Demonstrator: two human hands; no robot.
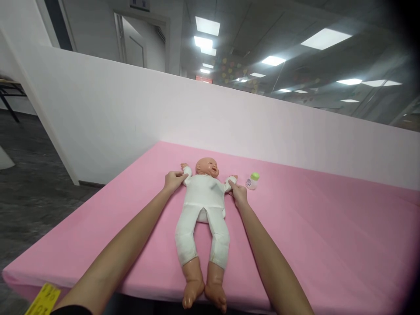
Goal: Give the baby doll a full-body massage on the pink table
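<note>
- Doll [203, 205] in a white suit lies face up on the pink tabletop [328, 236], head away from me, bare feet hanging just past the near edge.
- My left hand [173, 180] is closed around the doll's arm on that side, fingers curled over the sleeve near its small hand.
- My right hand [239, 193] pinches the other sleeve near the wrist, thumb and fingers pressed together on the cloth.
- I judge the body soft and floppy under the suit, the head, hands and feet harder plastic; it looks light, and the limbs would likely dangle if lifted by the arms alone.
- A surer hold, I think, would be under the trunk with the head supported, since the cloth may slip over the stuffing.
- Small bottle [252, 180] with a green cap stands just beside my right hand, near the doll's arm.
- White partition [131, 113] runs behind the tabletop.
</note>
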